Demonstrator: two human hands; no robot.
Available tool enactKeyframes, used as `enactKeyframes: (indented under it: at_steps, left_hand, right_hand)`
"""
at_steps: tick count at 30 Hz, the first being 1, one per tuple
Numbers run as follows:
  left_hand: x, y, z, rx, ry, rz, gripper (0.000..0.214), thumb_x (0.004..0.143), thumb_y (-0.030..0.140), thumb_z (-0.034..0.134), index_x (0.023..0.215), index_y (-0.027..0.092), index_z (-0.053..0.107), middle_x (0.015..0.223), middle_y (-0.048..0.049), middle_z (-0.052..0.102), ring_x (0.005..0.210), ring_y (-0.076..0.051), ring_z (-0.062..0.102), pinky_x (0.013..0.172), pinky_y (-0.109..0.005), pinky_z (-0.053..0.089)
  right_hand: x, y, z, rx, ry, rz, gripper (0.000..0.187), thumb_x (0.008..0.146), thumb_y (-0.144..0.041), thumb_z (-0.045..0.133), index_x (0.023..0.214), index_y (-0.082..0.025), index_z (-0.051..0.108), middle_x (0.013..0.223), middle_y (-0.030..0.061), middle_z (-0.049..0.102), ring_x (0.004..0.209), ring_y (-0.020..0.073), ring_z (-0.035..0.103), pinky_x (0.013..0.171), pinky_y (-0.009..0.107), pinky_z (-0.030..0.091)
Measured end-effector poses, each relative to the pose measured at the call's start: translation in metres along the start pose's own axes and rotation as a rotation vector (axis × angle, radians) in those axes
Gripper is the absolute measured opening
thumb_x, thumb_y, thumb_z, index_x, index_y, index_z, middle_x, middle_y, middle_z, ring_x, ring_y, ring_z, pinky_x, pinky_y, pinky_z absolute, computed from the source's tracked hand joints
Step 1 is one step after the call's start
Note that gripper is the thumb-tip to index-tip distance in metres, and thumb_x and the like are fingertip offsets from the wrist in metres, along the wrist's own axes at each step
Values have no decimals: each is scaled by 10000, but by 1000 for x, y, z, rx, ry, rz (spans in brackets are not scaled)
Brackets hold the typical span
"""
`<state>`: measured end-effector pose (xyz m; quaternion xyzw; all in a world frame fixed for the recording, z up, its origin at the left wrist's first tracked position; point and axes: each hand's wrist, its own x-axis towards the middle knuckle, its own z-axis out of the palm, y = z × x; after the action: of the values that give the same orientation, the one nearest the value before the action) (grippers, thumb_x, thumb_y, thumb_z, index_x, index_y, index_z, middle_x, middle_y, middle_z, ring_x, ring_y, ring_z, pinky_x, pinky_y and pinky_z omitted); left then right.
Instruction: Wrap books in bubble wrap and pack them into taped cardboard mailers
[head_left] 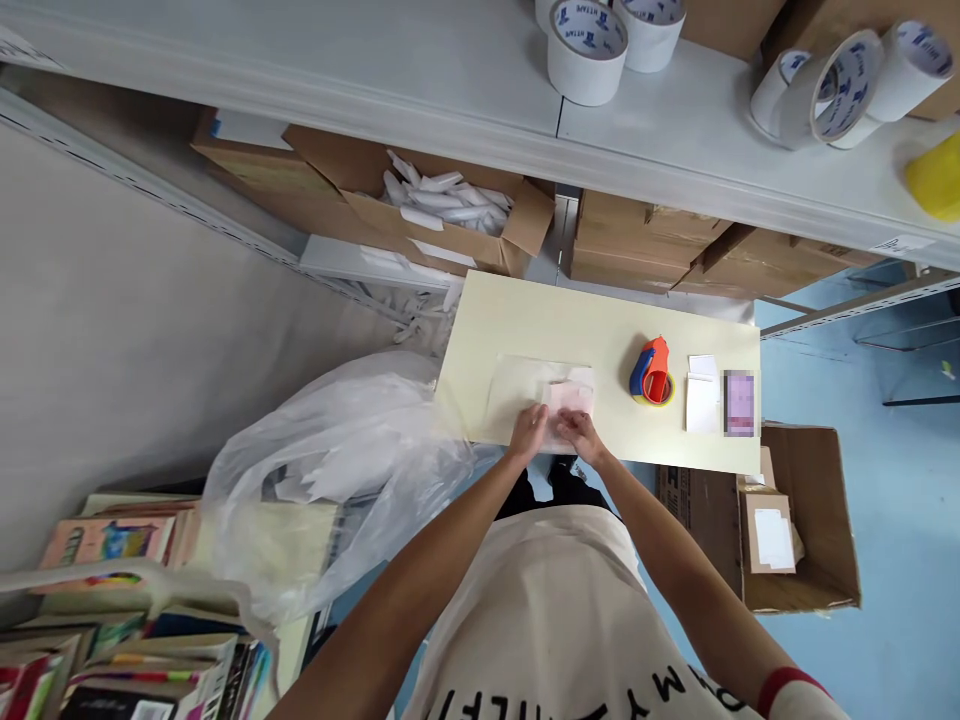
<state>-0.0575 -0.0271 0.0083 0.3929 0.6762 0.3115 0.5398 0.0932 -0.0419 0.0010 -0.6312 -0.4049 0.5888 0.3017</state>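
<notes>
A narrow cream desk (525, 312) stands on a pale blue floor (900, 470), below a grey shelf (480, 85). Near the middle of the desk's front edge, a flat pale pink item (568, 394) lies over a translucent plastic sheet or bag (514, 385), its left part spread flat on the desk. The left hand (529, 430) is at the pink item's lower left corner, and the right hand (580, 432), fingers curled, is over its lower edge. At this size I cannot tell whether either hand is clamped on the item, the plastic or both. Just right of them sits a red and blue tape dispenser (656, 352), then white papers (702, 403) and a blurred purple item (739, 403) near the desk's right end. Beside that end, an open carton (834, 520) on the floor holds a package with a white label (772, 538). A large clear plastic bag (337, 460) bulges at the left, with books (112, 542) beyond it. White tape rolls (587, 75) stand on the shelf.
</notes>
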Motion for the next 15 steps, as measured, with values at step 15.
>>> enactKeyframes:
  at_steps: [15]
  left_hand:
    - [9, -6, 15, 79, -114, -77, 465, 833, 524, 573, 1108, 157, 652, 1236, -153, 628, 1157, -291, 585, 1009, -392, 426]
  right_hand:
    - [-19, 25, -16, -79, 361, 62, 525, 659, -276, 656, 1173, -188, 592, 1093, 94, 663, 883, 211, 637, 818, 391, 548]
